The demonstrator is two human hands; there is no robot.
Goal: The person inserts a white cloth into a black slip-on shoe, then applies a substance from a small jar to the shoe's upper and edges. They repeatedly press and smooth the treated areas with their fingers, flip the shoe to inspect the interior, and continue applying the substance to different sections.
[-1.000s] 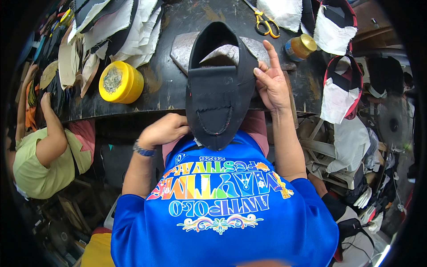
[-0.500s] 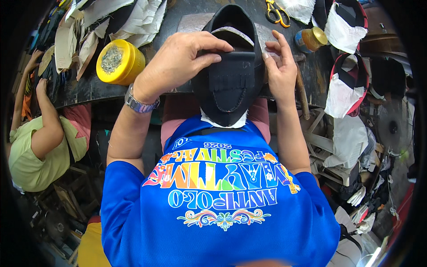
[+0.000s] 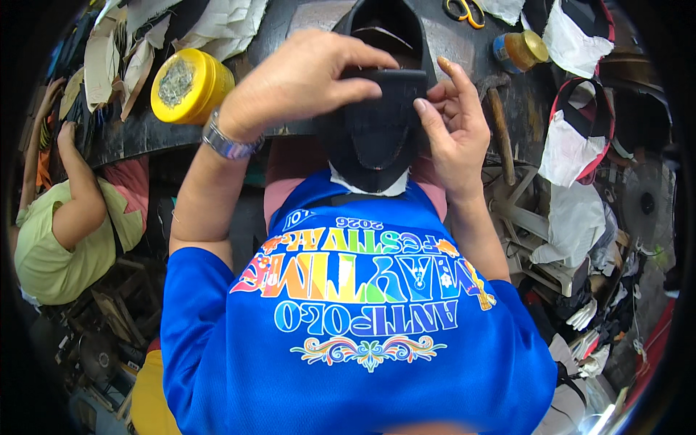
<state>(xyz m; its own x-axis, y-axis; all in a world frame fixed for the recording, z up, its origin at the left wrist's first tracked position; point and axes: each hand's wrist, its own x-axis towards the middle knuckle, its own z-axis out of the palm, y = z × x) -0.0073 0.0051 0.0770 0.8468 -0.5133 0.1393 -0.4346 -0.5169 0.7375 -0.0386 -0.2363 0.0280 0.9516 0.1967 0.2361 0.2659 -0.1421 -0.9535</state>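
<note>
A black shoe upper point(image 3: 373, 156) with a white cloth edge lies in front of me, its near end over my lap and its far end on the table. Stitching curves across its front, below a folded black flap point(image 3: 399, 77). My left hand point(image 3: 290, 83), with a watch point(image 3: 230, 141) on the wrist, pinches the flap's upper edge between thumb and fingers. At the flap's right side is my right hand point(image 3: 458, 127), fingers loosely bent and apart, the thumb tip close to or touching the flap's edge. A pale rim shows inside the upper's opening.
A yellow tub point(image 3: 192, 87) stands left on the dark table point(image 3: 268, 138). To the right are a jar point(image 3: 520, 51), a hammer point(image 3: 500, 127), yellow-black scissors point(image 3: 464, 11) and red-edged uppers point(image 3: 580, 134). White cloth pieces point(image 3: 228, 32) lie farther back. Another person point(image 3: 69, 225) works at left.
The flap's upper edge has tipped toward me, now hiding most of the stitched patch below. My left hand moved slightly with it. The right hand shifted a little nearer the flap, fingers more bent.
</note>
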